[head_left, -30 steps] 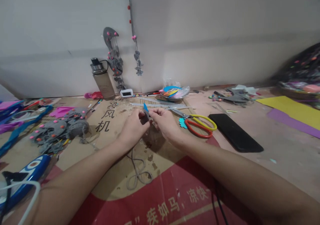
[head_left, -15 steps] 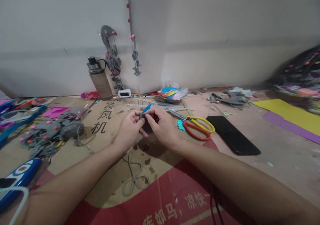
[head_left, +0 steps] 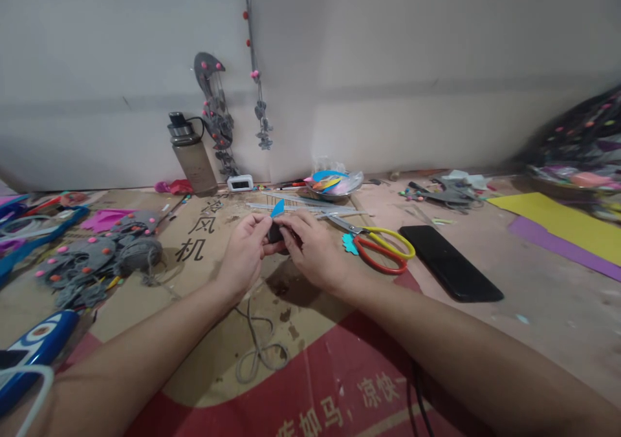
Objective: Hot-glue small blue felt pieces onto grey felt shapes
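Both hands meet above the cardboard at the middle of the table. My left hand [head_left: 245,246] is closed, its fingertips gripping a small dark grey piece [head_left: 275,233], which looks like felt. My right hand [head_left: 310,246] pinches the same piece from the other side. A blue pointed scrap [head_left: 278,209] sticks up between the fingertips; how it joins the grey piece is hidden. Beneath the hands, a grey cord [head_left: 262,353] lies in loose loops on the cardboard. Scissors [head_left: 381,246] with one yellow and one red handle lie right of my right hand, beside a turquoise cutout [head_left: 350,244].
A black phone [head_left: 451,262] lies right of the scissors. Grey felt pieces with pompoms [head_left: 97,253] and yarn lie at left. Along the wall stand a bottle [head_left: 193,159], a small white clock-like device [head_left: 240,183] and a bowl [head_left: 334,194]. Yellow sheets [head_left: 557,223] lie at right.
The grey piece has been turned in my fingers, and the blue scrap now points more upright than half a second ago. The view has shifted slightly; the other things lie unmoved.
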### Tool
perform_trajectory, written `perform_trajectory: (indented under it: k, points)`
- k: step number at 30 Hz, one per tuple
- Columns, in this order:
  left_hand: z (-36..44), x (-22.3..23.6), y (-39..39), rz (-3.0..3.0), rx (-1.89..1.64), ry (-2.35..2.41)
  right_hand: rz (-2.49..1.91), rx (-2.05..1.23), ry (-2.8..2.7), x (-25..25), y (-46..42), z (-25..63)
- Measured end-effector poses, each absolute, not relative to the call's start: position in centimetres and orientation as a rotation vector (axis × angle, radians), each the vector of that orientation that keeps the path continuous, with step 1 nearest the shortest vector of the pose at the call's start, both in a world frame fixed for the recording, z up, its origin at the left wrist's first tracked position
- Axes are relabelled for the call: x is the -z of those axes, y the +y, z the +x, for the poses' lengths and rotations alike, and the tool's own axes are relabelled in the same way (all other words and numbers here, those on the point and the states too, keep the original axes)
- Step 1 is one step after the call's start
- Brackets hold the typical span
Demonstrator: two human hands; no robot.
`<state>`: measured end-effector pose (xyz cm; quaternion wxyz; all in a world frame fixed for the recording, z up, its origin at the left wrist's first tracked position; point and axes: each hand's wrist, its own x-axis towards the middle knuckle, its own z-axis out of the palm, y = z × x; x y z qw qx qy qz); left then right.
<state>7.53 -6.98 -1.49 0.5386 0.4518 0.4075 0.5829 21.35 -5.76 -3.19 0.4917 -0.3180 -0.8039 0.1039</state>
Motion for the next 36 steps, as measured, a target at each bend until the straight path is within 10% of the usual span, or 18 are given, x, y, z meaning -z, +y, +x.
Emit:
perform_trajectory:
  k: [25, 36]
  points:
    - [-0.5, 1.3, -0.2, 0.860, -1.757, 0.947, -0.240, -0.459, -2.512, -0.9, -11.0, 20.1]
    - [0.9, 1.9, -0.9, 0.876, -1.618, 0.912, -1.744, -0.107, -2.271, 2.7, -2.9, 23.9]
